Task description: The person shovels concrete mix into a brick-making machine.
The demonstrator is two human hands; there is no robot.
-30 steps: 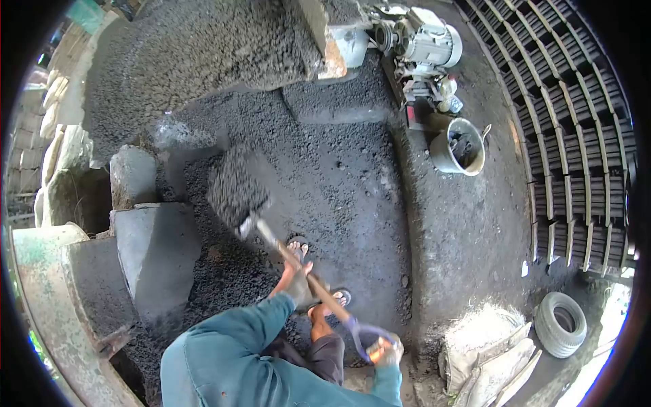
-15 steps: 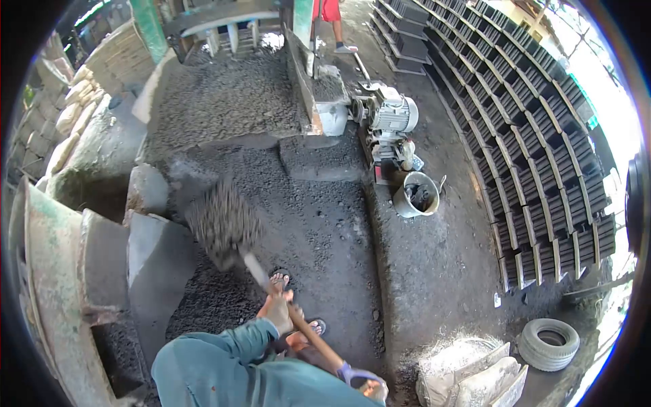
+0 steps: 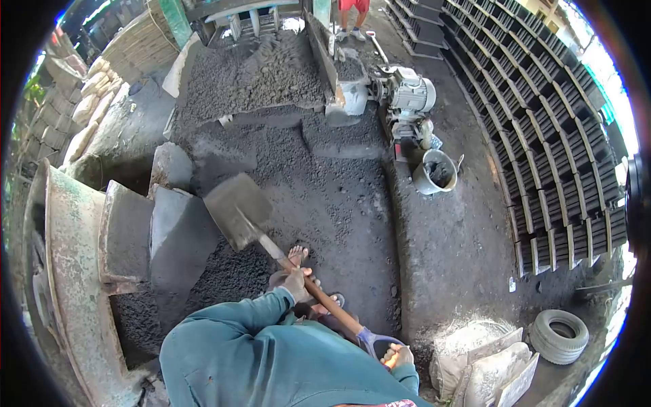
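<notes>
My left hand [image 3: 296,283] grips the wooden shaft of a shovel [image 3: 239,210] partway down. At the top of the shaft my right hand [image 3: 397,355] holds the blue handle grip. The metal blade is bare and held above the dark gravel-like mix [image 3: 319,183] on the floor, beside the grey chute [image 3: 178,234] of a green mixer drum [image 3: 64,237]. My sandalled feet stand in the mix just under the shaft. My teal sleeves fill the bottom of the view.
A larger heap of dark mix [image 3: 254,74] lies ahead near a block machine with an electric motor [image 3: 411,93]. A metal bucket [image 3: 435,173] stands beside it. Rows of dark blocks [image 3: 549,136] fill the right. A tyre [image 3: 560,335] and sacks [image 3: 485,366] are lower right. Another person's legs [image 3: 352,17] are far ahead.
The shovel blade was loaded with dark mix in both earlier frames; now it is bare and sits slightly lower and nearer the chute. My head has tilted up, showing more of the yard.
</notes>
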